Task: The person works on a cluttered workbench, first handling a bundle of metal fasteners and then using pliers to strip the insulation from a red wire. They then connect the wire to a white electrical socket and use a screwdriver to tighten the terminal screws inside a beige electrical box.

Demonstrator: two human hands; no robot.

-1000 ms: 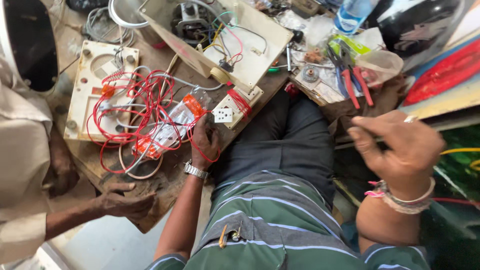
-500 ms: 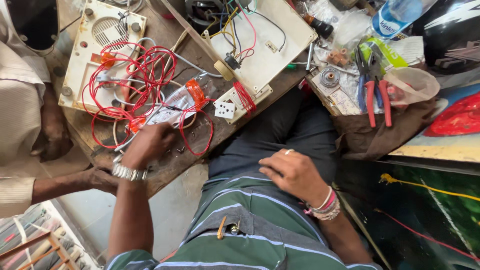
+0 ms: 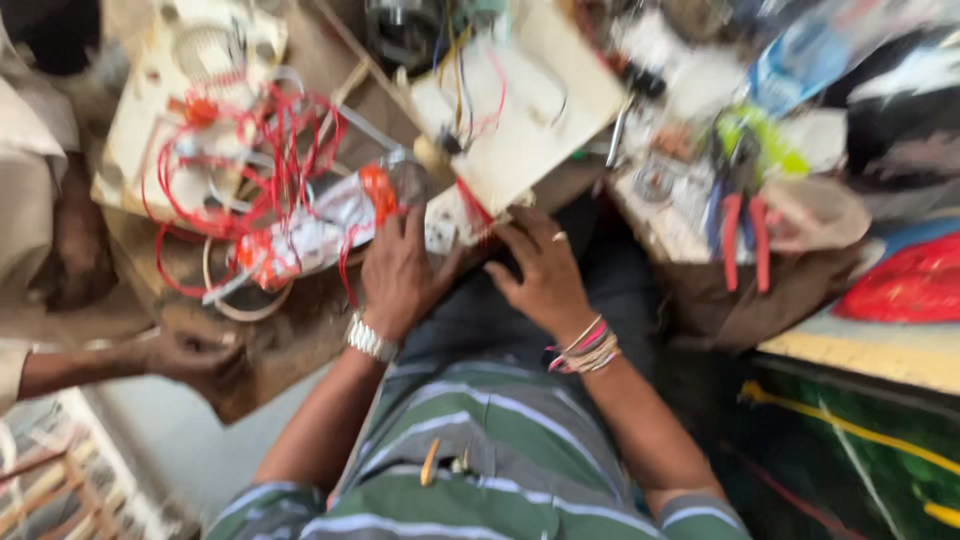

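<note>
The view is blurred by motion. My left hand (image 3: 400, 270), with a metal watch on its wrist, lies at the wooden table's near edge, fingertips against a small white socket block (image 3: 441, 232) and a clear packet with an orange part (image 3: 335, 218). My right hand (image 3: 540, 270), with coloured bracelets on the wrist, reaches beside it with fingers apart, touching the edge of a cream wired panel (image 3: 525, 115). Whether the left hand grips anything is hidden by blur. A tangle of red wire (image 3: 262, 175) lies left of both hands.
A cream casing (image 3: 190, 80) sits under the red wires at the far left. Red-handled pliers (image 3: 742, 235) lie among clutter on the right. Another person's hand (image 3: 200, 355) rests on the table's corner (image 3: 290, 340) at the left. My lap is below the table edge.
My left hand has moved right along the table edge to the socket block. My right hand has risen from my lap to the panel's edge. The view has shifted and blurred.
</note>
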